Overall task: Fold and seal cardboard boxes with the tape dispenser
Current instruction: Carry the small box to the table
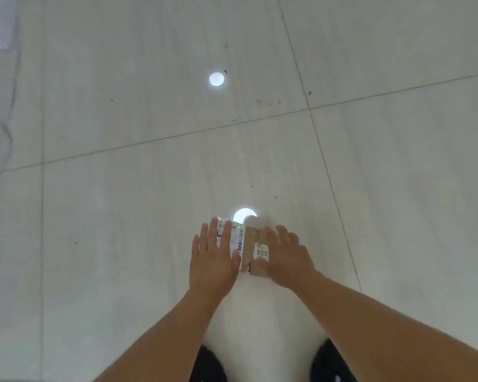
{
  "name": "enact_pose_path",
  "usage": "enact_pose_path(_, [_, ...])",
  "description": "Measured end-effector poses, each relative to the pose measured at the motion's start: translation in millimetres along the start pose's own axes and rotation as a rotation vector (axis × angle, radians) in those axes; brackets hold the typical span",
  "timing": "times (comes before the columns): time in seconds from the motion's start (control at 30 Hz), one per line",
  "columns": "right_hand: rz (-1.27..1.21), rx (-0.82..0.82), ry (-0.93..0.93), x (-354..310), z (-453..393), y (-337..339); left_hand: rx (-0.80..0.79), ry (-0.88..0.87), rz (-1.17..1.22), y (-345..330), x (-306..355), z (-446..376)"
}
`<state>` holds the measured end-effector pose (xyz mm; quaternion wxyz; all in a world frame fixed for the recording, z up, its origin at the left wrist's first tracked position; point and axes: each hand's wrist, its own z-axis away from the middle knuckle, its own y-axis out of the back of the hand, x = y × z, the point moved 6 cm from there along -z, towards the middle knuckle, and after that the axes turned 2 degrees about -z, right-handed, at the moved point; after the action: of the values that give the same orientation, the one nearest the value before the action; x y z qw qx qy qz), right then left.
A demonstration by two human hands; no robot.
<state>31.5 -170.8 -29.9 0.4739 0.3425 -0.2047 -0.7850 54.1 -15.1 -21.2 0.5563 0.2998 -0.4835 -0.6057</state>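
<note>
Right now the small cardboard box [249, 249] sits low in the middle of my view, with the tiled floor [122, 216] showing all around it; I cannot tell whether it rests on anything, because the hands cover most of it. Its top flaps meet along a seam running away from me, one flap carrying a barcode label [239, 238] and the other a white sticker [262, 251] with digits.

My left hand [214, 260] lies flat with straight fingers pressing the labelled flap, and my right hand [284, 257] does the same on the sticker side, grasping nothing. So both are spread and pressing.

I see no tape dispenser anywhere in this view, and that is my worry. To fetch one I must lift a hand, and I judge the freed flap would spring up and reopen the seam. The near corner of the flaps already looks slightly uneven, so tape laid there could wrinkle or miss the join. Uneven pressure could also make so light a box tip or slide.
</note>
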Motion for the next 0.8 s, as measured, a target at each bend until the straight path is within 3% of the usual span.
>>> enact_pose_path(0.17, [-0.357,0.025,-0.319,20.8,-18.5,-31.0,-0.184,0.152,0.152,-30.2,-13.6,-10.0])
enact_pose_path(0.27, [-0.521,0.032,-0.375,25.1,-22.6,-43.8,-0.248,0.287,0.288,-36.6,-9.3,-6.3])
enact_pose_path(0.67, [-0.456,0.079,-0.444,35.0,-27.3,-41.6,-0.32,0.629,0.383,-59.8,-14.6,-10.5])
enact_pose_path(0.8, [-0.53,0.11,-0.434,25.9,-27.5,-25.1,-0.215,0.637,0.623,-46.3,-13.3,-10.8])
